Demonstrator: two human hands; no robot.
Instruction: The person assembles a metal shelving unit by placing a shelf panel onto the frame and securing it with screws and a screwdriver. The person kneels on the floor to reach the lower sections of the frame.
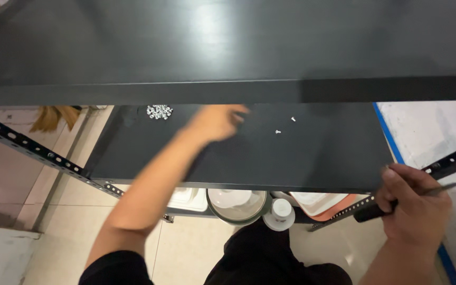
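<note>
Left hand (218, 122) blurry, fingers loosely spread near two loose screws (285, 125) on black shelf (317, 153), right hand (415, 208) clamped on screwdriver (381, 209); screws prob tiny, light, rolly, so pinch by head.

I see a matte black metal shelf board (317, 148) as my landmark. On it, toward its far left corner, lies a heap of shiny silver bolts (159, 111). Below its front edge sit a white round bowl (230, 198) and an orange tray (333, 211). My right hand (415, 211) grips a black-handled screwdriver (376, 211) beside the board's right corner. Black perforated angle rails (27, 148) flank it; the floor is beige tile (186, 248).
</note>
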